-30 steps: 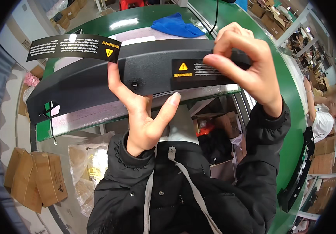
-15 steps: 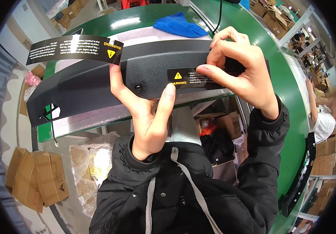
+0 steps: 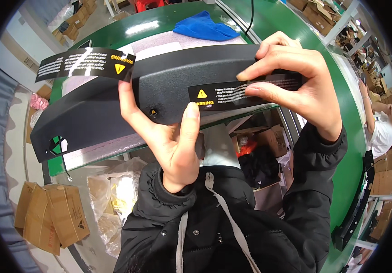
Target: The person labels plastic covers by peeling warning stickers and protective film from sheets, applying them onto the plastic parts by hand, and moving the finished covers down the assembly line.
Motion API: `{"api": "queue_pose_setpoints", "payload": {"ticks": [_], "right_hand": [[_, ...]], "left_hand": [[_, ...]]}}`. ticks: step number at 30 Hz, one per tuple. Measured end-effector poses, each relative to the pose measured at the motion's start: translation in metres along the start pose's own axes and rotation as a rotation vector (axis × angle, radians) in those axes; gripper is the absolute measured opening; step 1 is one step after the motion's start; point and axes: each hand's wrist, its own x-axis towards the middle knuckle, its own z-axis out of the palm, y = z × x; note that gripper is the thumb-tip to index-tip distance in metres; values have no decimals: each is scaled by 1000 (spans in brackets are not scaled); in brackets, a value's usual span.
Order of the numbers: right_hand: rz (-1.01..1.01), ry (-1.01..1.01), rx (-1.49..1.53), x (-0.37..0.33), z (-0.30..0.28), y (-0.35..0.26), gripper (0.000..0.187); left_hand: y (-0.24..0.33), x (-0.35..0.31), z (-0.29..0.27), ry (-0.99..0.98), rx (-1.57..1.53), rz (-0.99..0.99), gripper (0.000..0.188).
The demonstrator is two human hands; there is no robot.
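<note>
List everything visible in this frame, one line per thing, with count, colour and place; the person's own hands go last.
plastic panel: 1, black, long and curved, held up across the middle
warning label: 1, black with yellow triangle, on the panel's right part, under both hands
second warning label: 1, black, sticking out past the panel's upper left edge
cloth: 1, blue, top centre on the conveyor
conveyor: 1, green, curving behind the panel
foam sheet: 1, pale, behind the panel
cardboard boxes: several, brown, flattened, lower left
jacket: 1, black, bottom centre
left hand: 1, grip on the panel, thumb tip at the label's left end
right hand: 1, fingers pinching the label's right end
</note>
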Motion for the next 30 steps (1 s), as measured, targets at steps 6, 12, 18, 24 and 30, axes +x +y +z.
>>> {"api": "queue_pose_setpoints", "payload": {"ticks": [6, 12, 18, 24, 30], "right_hand": [[240, 12, -1, -6, -10, -4, 25], [375, -63, 123, -2, -19, -10, 36], [454, -53, 217, 1, -18, -6, 37], [571, -66, 263, -2, -26, -7, 36], [432, -61, 270, -8, -17, 15, 36]], "left_hand": [[-5, 2, 4, 26, 26, 70, 84], [-19, 4, 12, 74, 114, 233, 73], [-22, 5, 11, 113, 163, 224, 72], [-23, 7, 12, 97, 206, 246, 72], [-25, 6, 14, 110, 181, 234, 72]]}}
